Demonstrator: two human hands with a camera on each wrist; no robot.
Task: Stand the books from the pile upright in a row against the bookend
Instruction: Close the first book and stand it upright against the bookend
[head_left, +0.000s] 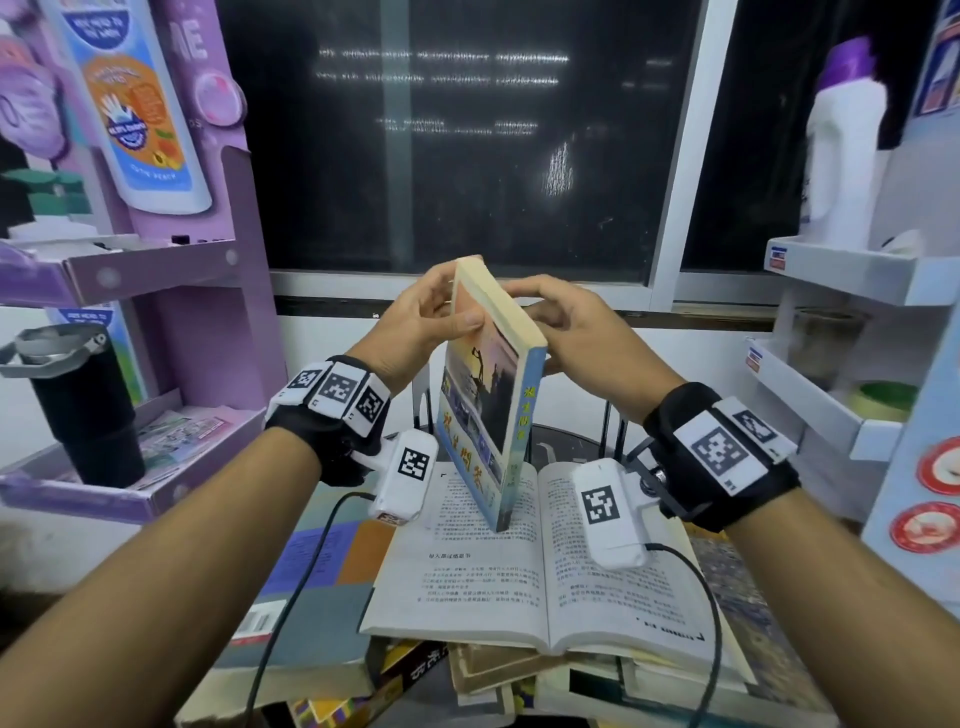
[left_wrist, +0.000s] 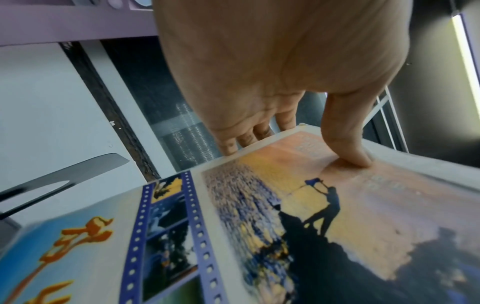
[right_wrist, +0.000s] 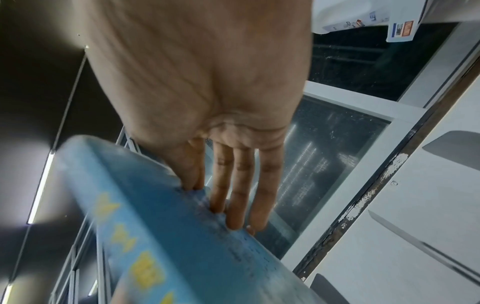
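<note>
A paperback book with a sunset cover and a blue spine stands tilted on end between my two hands. Its lower corner meets the pages of an open book that lies on top of the pile of books. My left hand pinches its top, thumb on the cover and fingers behind the page edge. My right hand grips the spine side; its fingertips lie along the blue spine. A black metal bookend shows behind the book.
A purple display shelf with a black tumbler stands at the left. White shelves holding a white bottle are at the right. A dark window fills the back. Cables run from both wrist cameras over the pile.
</note>
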